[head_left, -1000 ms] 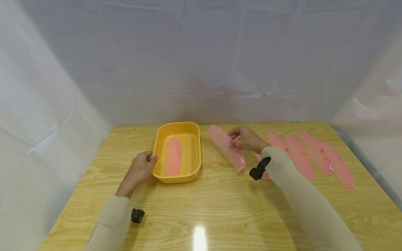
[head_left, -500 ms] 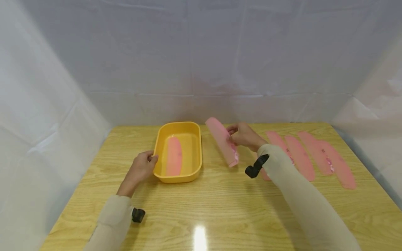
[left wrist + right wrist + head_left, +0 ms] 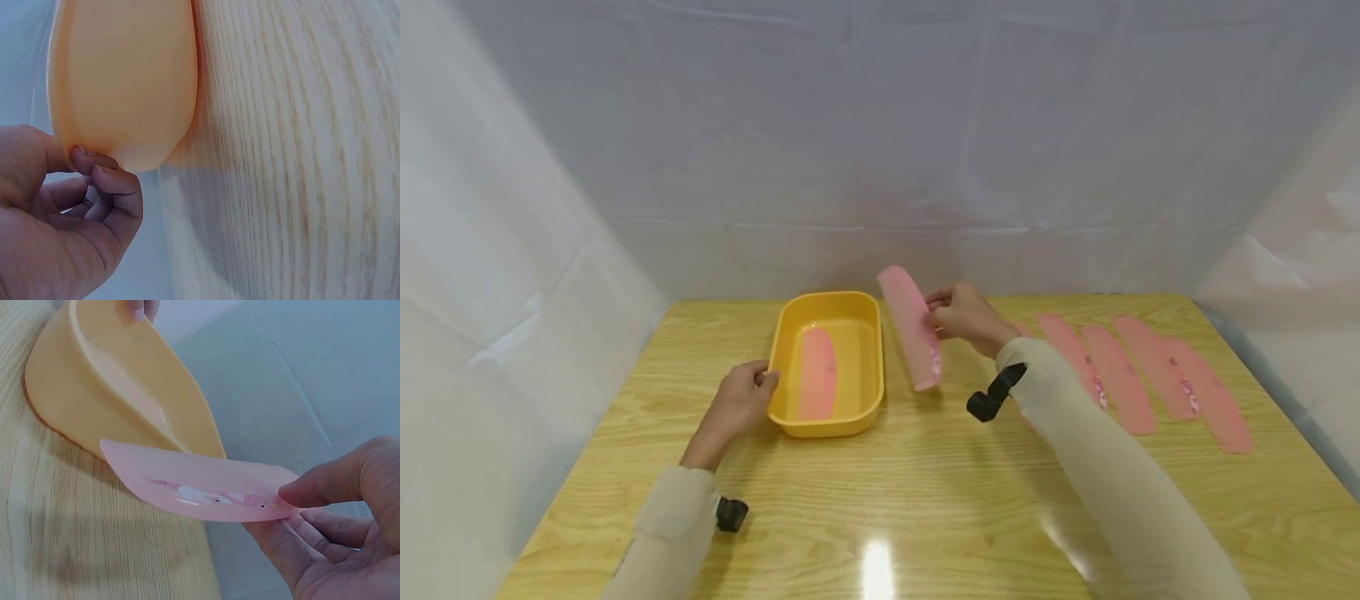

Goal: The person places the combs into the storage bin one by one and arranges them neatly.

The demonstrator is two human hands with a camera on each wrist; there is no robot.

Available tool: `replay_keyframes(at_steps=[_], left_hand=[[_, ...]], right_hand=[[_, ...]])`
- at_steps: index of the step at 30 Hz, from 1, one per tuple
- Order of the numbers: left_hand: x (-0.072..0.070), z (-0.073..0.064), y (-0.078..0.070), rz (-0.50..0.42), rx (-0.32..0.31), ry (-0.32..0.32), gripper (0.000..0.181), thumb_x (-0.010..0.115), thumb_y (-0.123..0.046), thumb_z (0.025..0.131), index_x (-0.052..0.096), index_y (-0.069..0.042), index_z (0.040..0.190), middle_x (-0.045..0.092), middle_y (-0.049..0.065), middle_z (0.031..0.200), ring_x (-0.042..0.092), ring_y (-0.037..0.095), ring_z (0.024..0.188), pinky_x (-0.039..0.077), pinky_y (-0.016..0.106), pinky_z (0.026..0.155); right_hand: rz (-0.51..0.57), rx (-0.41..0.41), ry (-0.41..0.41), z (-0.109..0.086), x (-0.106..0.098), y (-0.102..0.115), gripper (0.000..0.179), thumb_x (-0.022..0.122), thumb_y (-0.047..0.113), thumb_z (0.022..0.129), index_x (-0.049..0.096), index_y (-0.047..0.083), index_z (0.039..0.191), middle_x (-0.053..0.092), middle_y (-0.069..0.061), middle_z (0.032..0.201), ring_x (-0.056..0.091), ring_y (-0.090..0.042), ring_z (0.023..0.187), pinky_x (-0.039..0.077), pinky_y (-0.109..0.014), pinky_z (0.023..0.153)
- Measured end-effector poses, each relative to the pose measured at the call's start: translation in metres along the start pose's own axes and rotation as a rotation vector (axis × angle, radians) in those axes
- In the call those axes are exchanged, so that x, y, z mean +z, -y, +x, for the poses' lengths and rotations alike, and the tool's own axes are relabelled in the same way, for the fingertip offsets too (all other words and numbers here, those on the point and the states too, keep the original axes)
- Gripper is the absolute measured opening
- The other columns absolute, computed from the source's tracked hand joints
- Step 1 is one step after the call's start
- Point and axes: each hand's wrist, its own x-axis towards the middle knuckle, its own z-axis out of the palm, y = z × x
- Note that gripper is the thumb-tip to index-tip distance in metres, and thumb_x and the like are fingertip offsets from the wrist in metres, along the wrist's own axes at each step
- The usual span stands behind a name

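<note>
In the head view, my left hand (image 3: 741, 404) pinches the left rim of a yellow plastic tub (image 3: 874, 408); the left wrist view shows thumb and fingers at the tub's edge (image 3: 56, 81). One pink comb (image 3: 818, 375) lies lengthwise inside the tub. Just right of the tub, my right hand (image 3: 967, 317) holds a second pink comb (image 3: 910, 325) raised and tilted above the table. The right wrist view shows this translucent comb (image 3: 187, 481), with a printed picture along it, between thumb and fingers.
Several more pink combs (image 3: 1120, 379) lie flat on the wooden table (image 3: 880, 492) at the right, one partly hidden by the right forearm. White sheeting (image 3: 925, 150) hangs behind the table and at both sides.
My right hand has moved left and upward with the comb, closer to the tub, and the comb has turned more upright. My left hand stays on the rim.
</note>
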Motion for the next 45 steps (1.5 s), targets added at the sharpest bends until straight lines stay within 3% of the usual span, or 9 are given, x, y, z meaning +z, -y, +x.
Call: replay_keyframes(at_steps=[13, 21, 29, 33, 41, 45], left_hand=[[0.002, -0.001, -0.002, -0.018, 0.024, 0.007, 0.027, 0.041, -0.017, 0.102, 0.05, 0.0, 0.083, 0.039, 0.002, 0.059, 0.036, 0.014, 0.047, 0.032, 0.025, 0.042], [0.002, -0.002, -0.003, -0.019, 0.032, 0.006, 0.029, 0.041, -0.019, 0.102, 0.044, -0.005, 0.076, 0.037, 0.002, 0.058, 0.035, 0.014, 0.046, 0.031, 0.025, 0.042], [0.002, -0.001, -0.002, -0.021, 0.017, 0.017, 0.028, 0.04, -0.019, 0.102, 0.056, 0.003, 0.096, 0.042, 0.003, 0.061, 0.037, 0.013, 0.046, 0.033, 0.025, 0.042], [0.003, -0.001, -0.002, -0.016, 0.012, 0.021, 0.029, 0.04, -0.019, 0.102, 0.056, 0.003, 0.095, 0.041, 0.004, 0.062, 0.037, 0.014, 0.047, 0.033, 0.025, 0.043], [0.002, -0.001, -0.002, -0.023, -0.01, 0.014, 0.029, 0.04, -0.018, 0.102, 0.058, 0.002, 0.111, 0.047, 0.005, 0.066, 0.041, 0.015, 0.05, 0.035, 0.026, 0.043], [0.003, -0.001, -0.002, -0.028, -0.018, 0.016, 0.029, 0.04, -0.019, 0.102, 0.059, 0.002, 0.112, 0.047, 0.006, 0.065, 0.041, 0.015, 0.049, 0.035, 0.026, 0.043]], right_hand=[[0.126, -0.005, 0.008, 0.007, 0.03, 0.009, 0.036, 0.06, -0.002, 0.083, 0.056, -0.01, 0.117, 0.061, -0.023, 0.105, 0.063, -0.022, 0.078, 0.056, -0.034, 0.073], [0.174, -0.006, 0.039, 0.011, 0.052, 0.012, 0.036, 0.059, -0.002, 0.083, 0.056, -0.01, 0.117, 0.062, -0.022, 0.105, 0.065, -0.022, 0.079, 0.056, -0.034, 0.073], [0.159, 0.023, 0.038, 0.015, 0.077, 0.014, 0.036, 0.058, -0.002, 0.083, 0.052, -0.01, 0.117, 0.06, -0.02, 0.106, 0.063, -0.021, 0.08, 0.056, -0.032, 0.072], [0.134, 0.03, 0.04, 0.018, 0.09, 0.014, 0.039, 0.059, -0.002, 0.083, 0.051, -0.01, 0.121, 0.062, -0.019, 0.103, 0.064, -0.02, 0.079, 0.056, -0.032, 0.071], [0.072, 0.067, 0.035, 0.021, 0.111, 0.013, 0.042, 0.057, -0.003, 0.082, 0.051, -0.009, 0.124, 0.063, -0.015, 0.096, 0.064, -0.021, 0.079, 0.056, -0.034, 0.073], [0.027, 0.09, 0.036, 0.022, 0.119, 0.01, 0.042, 0.057, -0.003, 0.082, 0.05, -0.007, 0.123, 0.061, -0.014, 0.097, 0.063, -0.021, 0.079, 0.056, -0.032, 0.072]])
